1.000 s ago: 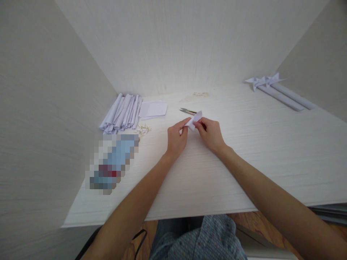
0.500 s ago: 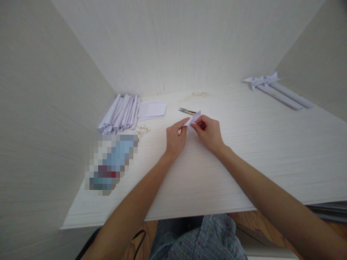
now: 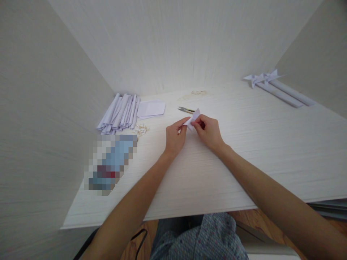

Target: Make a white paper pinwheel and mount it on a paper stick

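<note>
Between my two hands is a small folded piece of white paper (image 3: 195, 115), one flap of it pointing up and away from me. My left hand (image 3: 176, 135) pinches its left edge between thumb and index finger. The thumb and fingertips of my right hand (image 3: 209, 130) are closed on its right side. Both hands are held over the middle of the white table. Just behind the paper lies a pair of thread snips (image 3: 185, 109), blades to the left, its right end hidden by the paper.
Rolled paper tubes (image 3: 119, 113) are piled at the left, beside flat paper squares (image 3: 153, 109). Small bits (image 3: 142, 129) lie in front of them, near a pixelated item (image 3: 112, 162). Two paper pinwheels on tube handles (image 3: 279, 94) rest at the back right. Walls enclose three sides.
The folded paper has tilted slightly in my fingers, its upper flap a little further left. My hands keep their grip in almost the same place.
</note>
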`<state>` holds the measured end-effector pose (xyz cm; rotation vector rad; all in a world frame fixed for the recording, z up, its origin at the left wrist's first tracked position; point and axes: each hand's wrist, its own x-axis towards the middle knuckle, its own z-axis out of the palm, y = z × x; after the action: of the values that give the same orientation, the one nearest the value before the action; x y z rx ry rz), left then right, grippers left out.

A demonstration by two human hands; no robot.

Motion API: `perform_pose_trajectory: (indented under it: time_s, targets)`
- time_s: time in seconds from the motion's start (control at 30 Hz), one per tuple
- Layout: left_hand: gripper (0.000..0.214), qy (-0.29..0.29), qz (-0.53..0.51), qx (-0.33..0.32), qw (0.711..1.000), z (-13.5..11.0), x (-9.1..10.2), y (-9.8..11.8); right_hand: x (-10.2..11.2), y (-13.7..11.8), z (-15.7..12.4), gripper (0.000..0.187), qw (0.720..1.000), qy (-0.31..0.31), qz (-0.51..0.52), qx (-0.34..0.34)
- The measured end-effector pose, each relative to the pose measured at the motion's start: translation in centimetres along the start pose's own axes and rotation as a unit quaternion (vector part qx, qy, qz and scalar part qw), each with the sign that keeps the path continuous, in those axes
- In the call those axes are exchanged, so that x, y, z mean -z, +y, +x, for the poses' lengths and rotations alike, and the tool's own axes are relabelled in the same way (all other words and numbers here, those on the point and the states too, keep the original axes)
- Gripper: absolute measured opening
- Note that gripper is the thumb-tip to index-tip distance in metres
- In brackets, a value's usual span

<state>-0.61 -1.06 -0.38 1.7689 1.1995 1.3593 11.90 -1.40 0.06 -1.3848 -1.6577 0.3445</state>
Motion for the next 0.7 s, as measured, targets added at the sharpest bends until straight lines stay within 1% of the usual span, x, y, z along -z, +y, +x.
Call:
perform_pose_trajectory:
  time_s: [0.13, 0.3, 0.5, 0.6, 0.7]
  targets:
    - [0.033, -0.007, -0.005, 0.004, 1.000, 0.03, 0.00, 0.03, -0.07, 0.09, -0.02, 0.014, 1.000, -0.002, 0.020, 0.005]
    - [0.033, 0.007, 0.002, 0.015, 1.000, 0.01, 0.10, 0.06, -0.26, 0.05, 0.08, 0.012, 1.000, 0.002, 0.017, -0.019]
    - [0.028, 0.035, 0.014, 0.034, 0.999, 0.03, 0.13, 0.01, -0.13, -0.12, 0.04, 0.025, 0.999, -0.003, -0.029, -0.015]
    - [0.027, 0.046, 0.002, 0.041, 0.998, 0.14, 0.11, -0.16, -0.08, 0.05, 0.14, 0.027, 0.999, -0.026, -0.013, -0.016]
    - [0.027, 0.053, -0.016, 0.051, 0.997, 0.27, 0.04, -0.45, -0.11, 0.21, 0.27, 0.021, 0.998, -0.057, 0.026, -0.017]
